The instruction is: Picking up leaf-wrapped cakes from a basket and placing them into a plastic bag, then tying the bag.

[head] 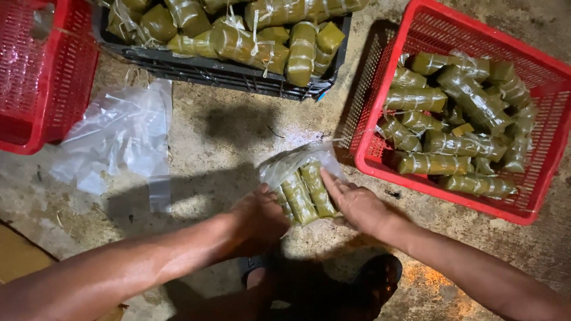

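A clear plastic bag (pixel 295 161) lies on the concrete floor in front of me with several green leaf-wrapped rolls (pixel 309 193) inside it. My left hand (pixel 259 217) grips the bag's near left side, fingers curled on it. Flat against the right of the bag, my right hand (pixel 357 205) presses on the rolls with its fingers stretched out.
A red plastic basket (pixel 380 163) at the right holds many wrapped rolls. A black crate (pixel 208 70) at the top is heaped with more. Another red basket (pixel 41 113) stands at the left, with loose clear bags (pixel 119 137) beside it. My feet (pixel 333 285) are just below the bag.
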